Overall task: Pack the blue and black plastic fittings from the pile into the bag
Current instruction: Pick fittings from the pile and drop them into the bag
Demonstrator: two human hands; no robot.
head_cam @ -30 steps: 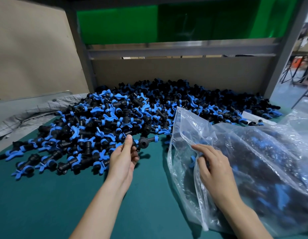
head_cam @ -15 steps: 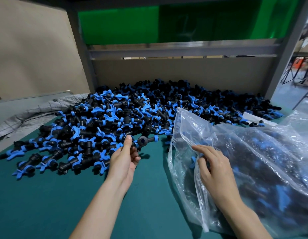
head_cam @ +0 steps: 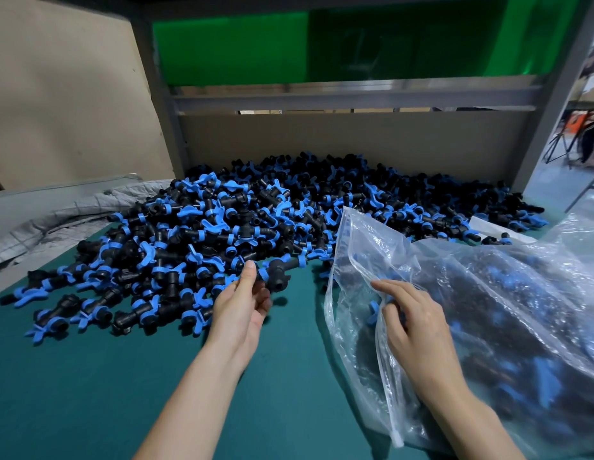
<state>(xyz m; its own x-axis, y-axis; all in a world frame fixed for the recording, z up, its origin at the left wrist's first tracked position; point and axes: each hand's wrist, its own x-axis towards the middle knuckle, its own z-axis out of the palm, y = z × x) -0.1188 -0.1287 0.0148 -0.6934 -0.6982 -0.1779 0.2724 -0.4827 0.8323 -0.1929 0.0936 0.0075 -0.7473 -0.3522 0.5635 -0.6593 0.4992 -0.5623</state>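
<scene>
A big pile of blue and black plastic fittings (head_cam: 242, 227) covers the back half of the green table (head_cam: 89, 376). My left hand (head_cam: 244, 303) is at the pile's front edge and pinches one black fitting (head_cam: 277, 273) with blue rings, lifted a little off the table. To the right lies a clear plastic bag (head_cam: 488, 293), partly filled with fittings, its mouth turned toward the pile. My right hand (head_cam: 413, 323) grips the bag's front edge and holds the mouth open.
A grey quilted cloth (head_cam: 56, 224) lies at the table's left edge. A beige back panel (head_cam: 339, 137) and grey frame posts close off the rear. Bare green table lies between my forearms.
My left hand has drawn the pinched fitting slightly out of the pile, toward me and the bag. My right hand stays on the bag's edge.
</scene>
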